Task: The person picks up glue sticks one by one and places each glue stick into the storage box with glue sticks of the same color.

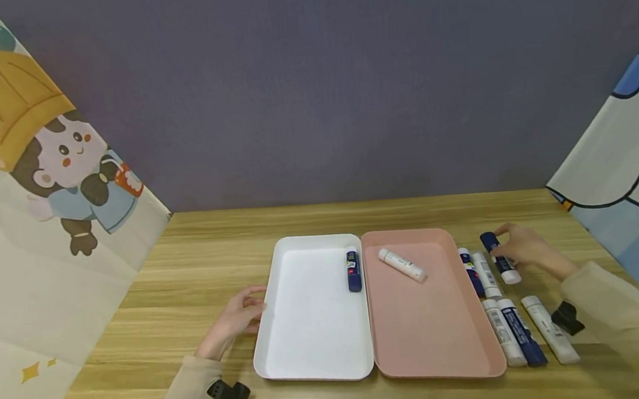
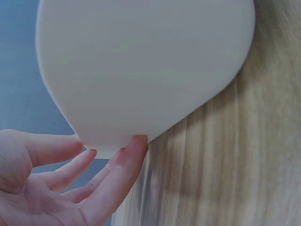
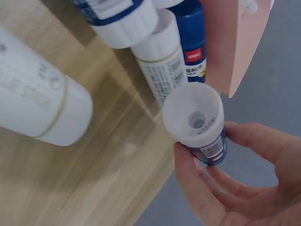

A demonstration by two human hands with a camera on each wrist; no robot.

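At the right, my right hand (image 1: pixel 523 247) pinches a blue glue stick (image 1: pixel 503 261) between thumb and fingers. Its hollow white end (image 3: pixel 194 114) faces the camera in the right wrist view. My left hand (image 1: pixel 237 318) lies against the left side of the white tray (image 1: pixel 314 356), fingertips touching its wall and thumb near the rim. Inside that tray, by its right wall, is another blue glue stick (image 1: pixel 354 270). The adjoining pink tray (image 1: pixel 429 347) contains a white glue stick (image 1: pixel 402 265) lying at a slant.
Right of the pink tray lie several loose glue sticks: a blue one (image 1: pixel 471 273) beside a white one (image 1: pixel 486 276), and nearer, a white (image 1: pixel 503 333), a blue (image 1: pixel 522 334) and another white (image 1: pixel 551 330). The wooden table (image 1: pixel 190 272) meets a dark panel (image 1: pixel 312 100) at the back.
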